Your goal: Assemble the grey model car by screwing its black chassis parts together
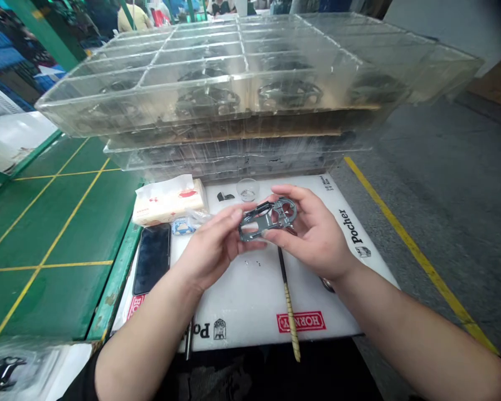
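Observation:
A grey, glossy model car body [268,220] with open window cut-outs is held between my two hands over the white work mat. My left hand [217,236] has its fingers and thumb closed on the left end of it. Around the right end, my right hand [311,231] grips with the thumb in front and the fingers behind. Below the hands lies a thin tool with a yellow-wrapped handle [291,320]; its upper end is hidden by my right hand. A small clear round dish [247,190] and a small black part [225,196] are just beyond the car body.
Stacked clear compartment trays [242,83] holding several similar bodies stand across the back. At the left of the mat [242,301] are a tissue pack [171,203] and a black phone [152,259]. A green table [45,234] adjoins on the left, grey floor on the right.

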`<state>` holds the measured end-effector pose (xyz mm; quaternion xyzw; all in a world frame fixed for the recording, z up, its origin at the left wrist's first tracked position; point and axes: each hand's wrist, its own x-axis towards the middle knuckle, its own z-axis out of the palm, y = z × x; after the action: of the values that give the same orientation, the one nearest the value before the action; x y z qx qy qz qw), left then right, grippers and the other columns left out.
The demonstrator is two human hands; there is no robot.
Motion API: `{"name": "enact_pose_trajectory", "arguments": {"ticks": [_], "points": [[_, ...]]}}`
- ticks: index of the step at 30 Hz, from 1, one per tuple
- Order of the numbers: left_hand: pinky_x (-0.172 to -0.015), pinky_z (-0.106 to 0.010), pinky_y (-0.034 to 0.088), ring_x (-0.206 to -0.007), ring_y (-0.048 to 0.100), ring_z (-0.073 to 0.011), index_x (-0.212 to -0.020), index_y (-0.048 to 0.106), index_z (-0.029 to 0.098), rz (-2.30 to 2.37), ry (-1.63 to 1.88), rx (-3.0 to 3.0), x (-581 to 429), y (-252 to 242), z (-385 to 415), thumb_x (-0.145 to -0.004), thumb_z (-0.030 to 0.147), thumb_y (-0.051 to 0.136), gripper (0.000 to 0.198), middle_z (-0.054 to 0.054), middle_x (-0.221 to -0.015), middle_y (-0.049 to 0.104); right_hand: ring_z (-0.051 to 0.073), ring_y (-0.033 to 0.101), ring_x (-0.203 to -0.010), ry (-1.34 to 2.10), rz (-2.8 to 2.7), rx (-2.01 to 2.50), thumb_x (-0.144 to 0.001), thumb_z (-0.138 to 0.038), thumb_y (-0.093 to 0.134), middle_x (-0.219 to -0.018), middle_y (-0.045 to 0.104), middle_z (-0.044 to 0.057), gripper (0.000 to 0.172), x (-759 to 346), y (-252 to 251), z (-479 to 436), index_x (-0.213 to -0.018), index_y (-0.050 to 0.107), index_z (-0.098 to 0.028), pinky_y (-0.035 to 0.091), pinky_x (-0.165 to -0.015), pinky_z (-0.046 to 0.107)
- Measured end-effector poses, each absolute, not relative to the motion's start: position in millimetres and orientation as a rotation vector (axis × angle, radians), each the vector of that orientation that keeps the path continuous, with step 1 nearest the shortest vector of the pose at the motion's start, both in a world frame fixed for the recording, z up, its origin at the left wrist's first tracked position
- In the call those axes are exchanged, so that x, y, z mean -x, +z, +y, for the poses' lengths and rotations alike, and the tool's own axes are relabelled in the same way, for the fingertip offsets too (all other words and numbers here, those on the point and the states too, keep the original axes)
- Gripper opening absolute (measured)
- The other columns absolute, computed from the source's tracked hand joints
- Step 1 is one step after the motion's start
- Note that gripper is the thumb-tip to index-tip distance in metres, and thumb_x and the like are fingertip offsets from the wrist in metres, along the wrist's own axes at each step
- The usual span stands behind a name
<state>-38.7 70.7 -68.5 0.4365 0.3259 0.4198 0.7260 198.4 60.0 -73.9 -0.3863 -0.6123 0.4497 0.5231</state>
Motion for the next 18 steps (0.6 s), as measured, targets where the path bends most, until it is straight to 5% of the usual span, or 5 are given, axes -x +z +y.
{"name": "enact_pose_trajectory", "arguments": {"ticks": [3,7,13,18], "points": [[-0.084,-0.041,0.079,-0.094,0.092,-0.0304,-0.136,0.082,0.014,0.503,0.665,-0.643,40,-65,75,-0.116,0.055,0.080,0.045,-0.013,-0.108,0.088,0.026,0.084,-0.118,1.313,-1.392,0.808,-0.098,-0.043,0.105,-0.146,0.082,0.008,0.069,-203,-71,63,-0.156,0.069,-0.035,0.073,-0.096,0.040],[-0.072,-0.033,0.078,-0.088,0.093,-0.0289,-0.146,0.079,0.017,0.383,0.616,-0.578,47,-62,75,-0.111,0.048,0.090,0.048,-0.011,-0.107,0.090,0.026,0.086,-0.123,1.545,-1.359,0.633,-0.102,-0.035,0.101,-0.140,0.085,0.005,0.062,-206,-65,65,-0.157,0.073,-0.037,0.074,-0.104,0.041],[-0.077,-0.033,0.079,-0.090,0.094,-0.0277,-0.143,0.081,0.019,0.403,0.664,-0.623,46,-61,72,-0.101,0.042,0.102,0.052,-0.010,-0.113,0.090,0.026,0.084,-0.128,1.520,-1.394,0.672,-0.104,-0.037,0.097,-0.149,0.085,0.006,0.068,-207,-68,68,-0.167,0.071,-0.038,0.071,-0.111,0.045],[-0.086,-0.034,0.080,-0.099,0.094,-0.0257,-0.129,0.088,0.019,0.426,0.810,-0.641,40,-59,74,-0.096,0.037,0.106,0.041,-0.010,-0.123,0.092,0.019,0.075,-0.095,1.333,-1.237,0.882,-0.106,-0.042,0.090,-0.134,0.085,0.008,0.048,-206,-69,74,-0.151,0.081,-0.030,0.063,-0.078,0.032]]}}
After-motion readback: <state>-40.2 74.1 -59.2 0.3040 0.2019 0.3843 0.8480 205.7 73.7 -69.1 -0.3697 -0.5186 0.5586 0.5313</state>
